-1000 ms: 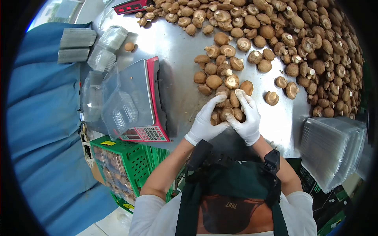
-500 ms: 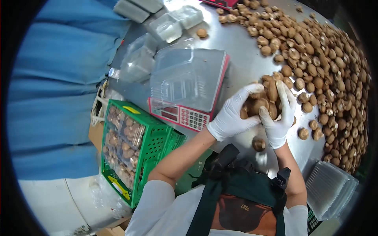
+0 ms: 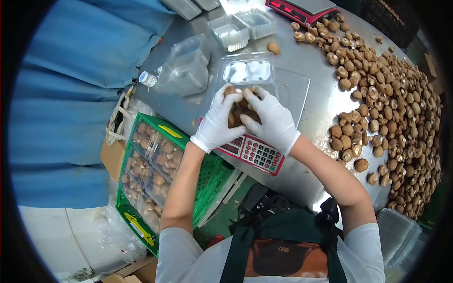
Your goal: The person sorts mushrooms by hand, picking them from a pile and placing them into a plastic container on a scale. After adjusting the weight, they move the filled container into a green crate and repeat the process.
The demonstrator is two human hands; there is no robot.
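Both gloved hands cup a cluster of brown mushrooms (image 3: pixel 237 112) over the weighing scale (image 3: pixel 257 153). My left hand (image 3: pixel 217 120) closes round the cluster from the left, and my right hand (image 3: pixel 271 118) from the right. Beneath and behind them an open clear plastic box (image 3: pixel 247 70) sits on the scale's plate, its lower part hidden by my hands. The scale has a red frame and a keypad facing me. Whether mushrooms lie in the box cannot be seen.
A large heap of mushrooms (image 3: pixel 401 108) covers the table's right side. Stacked clear boxes (image 3: pixel 188 66) stand at the left, near a small white bottle (image 3: pixel 147 79). A green crate (image 3: pixel 165 129) holds packed mushroom boxes at lower left. Another red scale (image 3: pixel 302 12) stands at the back.
Both hands have carried the mushrooms leftward, from beside the heap to over the box on the scale. The whole view has shifted somewhat.
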